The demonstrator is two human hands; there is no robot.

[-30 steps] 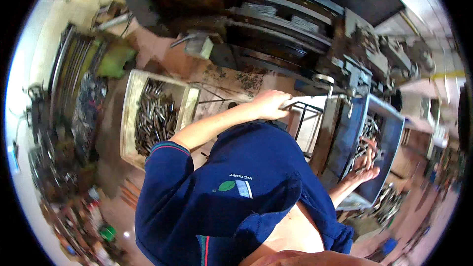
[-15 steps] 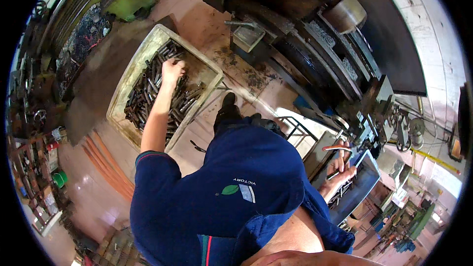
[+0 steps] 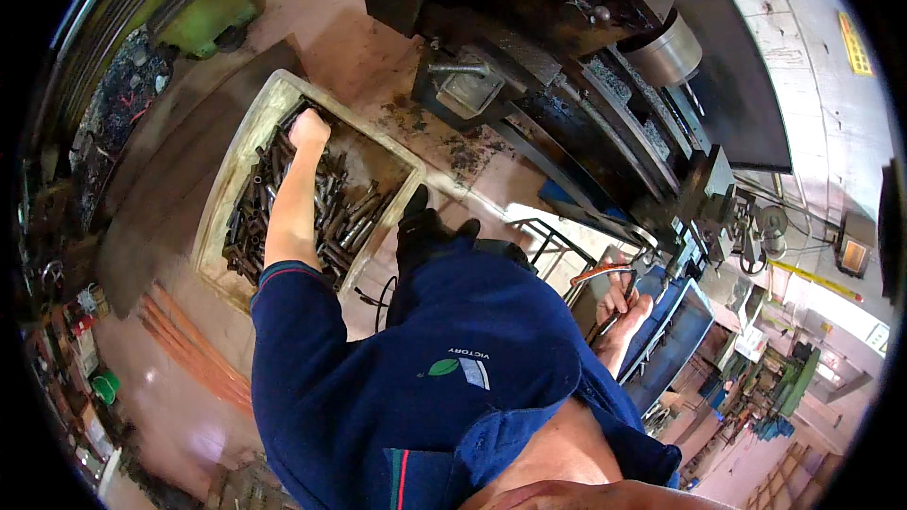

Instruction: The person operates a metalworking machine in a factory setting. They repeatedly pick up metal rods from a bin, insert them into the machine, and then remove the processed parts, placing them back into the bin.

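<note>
My left hand point(image 3: 310, 130) reaches down into the far end of a cream plastic crate point(image 3: 383, 144), its fingers curled among short dark metal tubes point(image 3: 274, 175). Whatever those fingers hold is hidden. On the right, my right hand point(image 3: 621, 307) is closed around a slim tool with an orange handle point(image 3: 597, 272), whose exact kind I cannot make out. A dark thin part shows below the same hand. Beside it sits a blue metal tray point(image 3: 697, 307), with a long bar-like piece lying inside.
A large dark lathe-like machine point(image 3: 586, 113) with metal shavings fills the upper right. Copper-coloured bars point(image 3: 189, 349) lie on the floor at left. A green machine point(image 3: 203, 14) stands at far left. A black metal frame point(image 3: 548, 246) stands between me and the machine.
My left hand has moved deeper toward the crate's far left corner, its fingers now lower among the tubes. My right hand has shifted left, away from over the blue tray, still gripping the orange-handled tool.
</note>
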